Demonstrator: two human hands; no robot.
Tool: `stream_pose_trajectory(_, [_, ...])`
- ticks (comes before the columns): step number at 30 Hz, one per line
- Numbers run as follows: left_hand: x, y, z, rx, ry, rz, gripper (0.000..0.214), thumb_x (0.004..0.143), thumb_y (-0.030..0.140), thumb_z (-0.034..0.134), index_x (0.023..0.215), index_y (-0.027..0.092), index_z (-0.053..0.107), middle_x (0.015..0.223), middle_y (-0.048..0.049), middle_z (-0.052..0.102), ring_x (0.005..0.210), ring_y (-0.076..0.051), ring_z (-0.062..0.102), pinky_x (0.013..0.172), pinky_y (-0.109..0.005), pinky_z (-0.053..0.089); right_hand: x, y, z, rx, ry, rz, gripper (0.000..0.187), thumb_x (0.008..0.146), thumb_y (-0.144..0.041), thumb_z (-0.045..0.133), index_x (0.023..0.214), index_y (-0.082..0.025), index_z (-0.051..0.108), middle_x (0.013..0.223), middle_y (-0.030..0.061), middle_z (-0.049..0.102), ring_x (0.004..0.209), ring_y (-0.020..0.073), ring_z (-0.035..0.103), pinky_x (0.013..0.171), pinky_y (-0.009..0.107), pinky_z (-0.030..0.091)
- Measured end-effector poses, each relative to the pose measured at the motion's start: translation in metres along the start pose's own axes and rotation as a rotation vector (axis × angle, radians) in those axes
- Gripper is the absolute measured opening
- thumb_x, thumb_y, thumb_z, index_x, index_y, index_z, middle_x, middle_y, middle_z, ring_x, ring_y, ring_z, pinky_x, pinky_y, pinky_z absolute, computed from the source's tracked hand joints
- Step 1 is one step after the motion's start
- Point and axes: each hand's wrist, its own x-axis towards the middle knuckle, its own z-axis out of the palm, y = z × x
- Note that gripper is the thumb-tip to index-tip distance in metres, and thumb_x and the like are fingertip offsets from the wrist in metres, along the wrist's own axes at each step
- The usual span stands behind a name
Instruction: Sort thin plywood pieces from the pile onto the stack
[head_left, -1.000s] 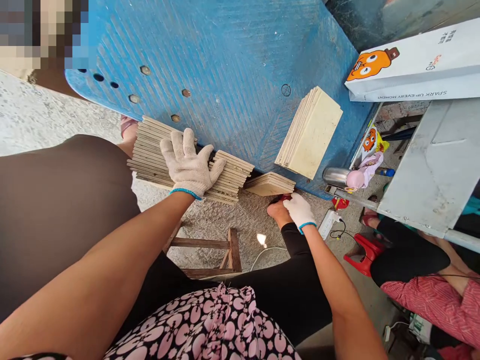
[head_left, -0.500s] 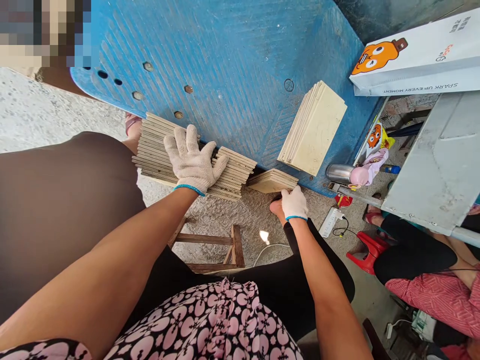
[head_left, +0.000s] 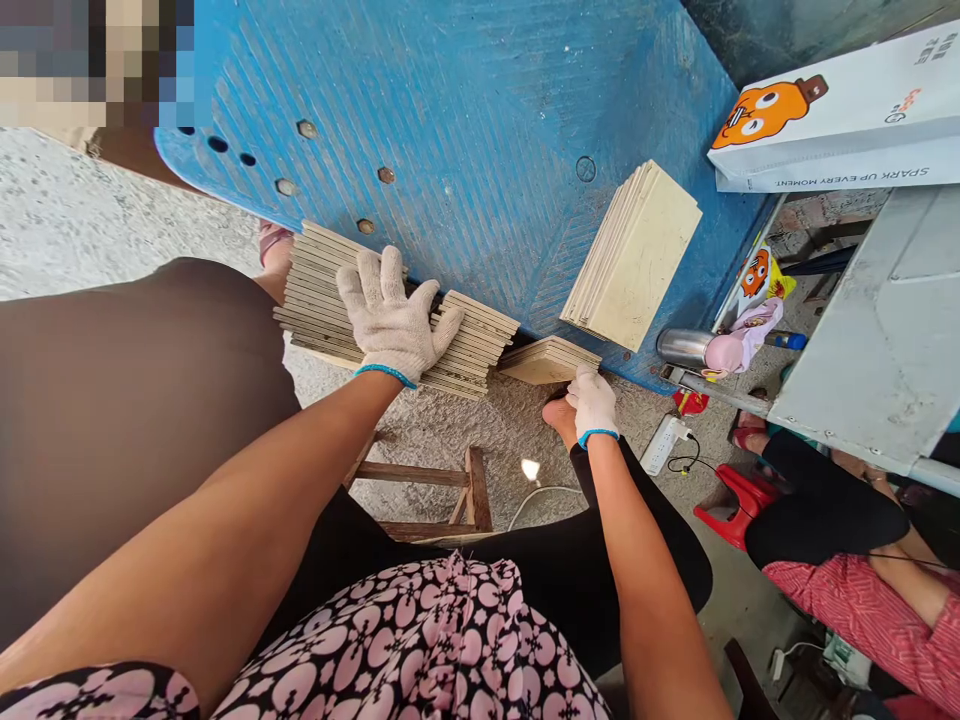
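My left hand [head_left: 396, 312], in a white knit glove with a blue cuff, lies spread over a long row of thin cream panels [head_left: 322, 287] at the table's near edge. Its fingers are apart and grip nothing. To the right, a smaller stack of thin panels [head_left: 551, 362] juts past the edge. My gloved right hand [head_left: 594, 403] has its fingers curled at that stack's right corner; the fingertips are partly hidden. On the blue ribbed tabletop [head_left: 465, 130] a separate stack of cream panels [head_left: 649, 262] leans at an angle.
A white paper bag [head_left: 840, 120] and a steel flask [head_left: 682, 346] stand at the right, beside a grey metal surface [head_left: 862, 330]. Below are a power strip [head_left: 664, 445], a red stool [head_left: 735, 505] and a wooden frame [head_left: 474, 490]. Another person in a red patterned top [head_left: 847, 610] sits at the right.
The whole view has shifted slightly. My left hand stays spread on the row. My right hand's fingers have shifted a little and look more curled at the small stack's corner.
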Motion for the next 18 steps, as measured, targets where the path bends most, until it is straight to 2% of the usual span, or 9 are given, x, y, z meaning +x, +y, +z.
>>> stream_pose_trajectory(2, [0.000, 0.000, 0.000, -0.011, -0.001, -0.004, 0.056, 0.087, 0.063, 0.053, 0.121, 0.023, 0.073, 0.173, -0.0008, 0.014, 0.157, -0.048, -0.007, 0.122, -0.070, -0.009, 0.001, -0.002, 0.003, 0.115, -0.008, 0.051, 0.017, 0.089, -0.040, 0.053, 0.089, -0.024, 0.049, 0.061, -0.0065, 0.041, 0.056, 0.0124, 0.047, 0.057, 0.022, 0.045])
stream_pose_trajectory(5, [0.000, -0.001, 0.001, -0.031, -0.010, 0.001, 0.057, 0.087, 0.062, 0.053, 0.121, 0.021, 0.073, 0.173, -0.0008, 0.012, 0.156, -0.049, -0.009, 0.121, -0.072, -0.010, -0.001, -0.006, 0.002, 0.248, -0.021, 0.110, 0.018, 0.087, -0.038, 0.062, 0.088, -0.024, 0.049, 0.066, -0.0041, 0.048, 0.062, 0.0136, 0.054, 0.063, 0.024, 0.050])
stream_pose_trajectory(12, [0.000, -0.002, 0.003, 0.044, 0.015, 0.013, 0.051, 0.087, 0.056, 0.058, 0.123, 0.022, 0.072, 0.172, -0.0050, 0.018, 0.156, -0.049, -0.003, 0.122, -0.072, -0.008, -0.001, -0.005, -0.001, 0.416, -0.038, 0.202, 0.018, 0.086, -0.035, 0.066, 0.095, -0.025, 0.055, 0.082, 0.0023, 0.061, 0.083, 0.0175, 0.064, 0.076, 0.031, 0.056])
stream_pose_trajectory(16, [0.001, -0.004, 0.005, 0.049, 0.022, 0.022, 0.051, 0.088, 0.055, 0.057, 0.121, 0.019, 0.073, 0.172, -0.0077, 0.017, 0.156, -0.050, -0.003, 0.122, -0.071, -0.009, -0.005, 0.001, -0.001, 0.450, -0.024, 0.195, 0.024, 0.083, -0.039, 0.069, 0.096, -0.024, 0.056, 0.087, 0.0037, 0.063, 0.087, 0.0182, 0.064, 0.079, 0.034, 0.057])
stream_pose_trajectory(18, [0.001, -0.006, 0.006, 0.042, 0.028, 0.030, 0.052, 0.087, 0.055, 0.058, 0.122, 0.020, 0.073, 0.172, -0.0078, 0.017, 0.156, -0.049, -0.004, 0.122, -0.070, -0.010, -0.011, 0.008, -0.001, 0.447, -0.028, 0.154, 0.028, 0.078, -0.041, 0.073, 0.091, -0.024, 0.054, 0.082, 0.0017, 0.061, 0.085, 0.0176, 0.064, 0.077, 0.033, 0.057])
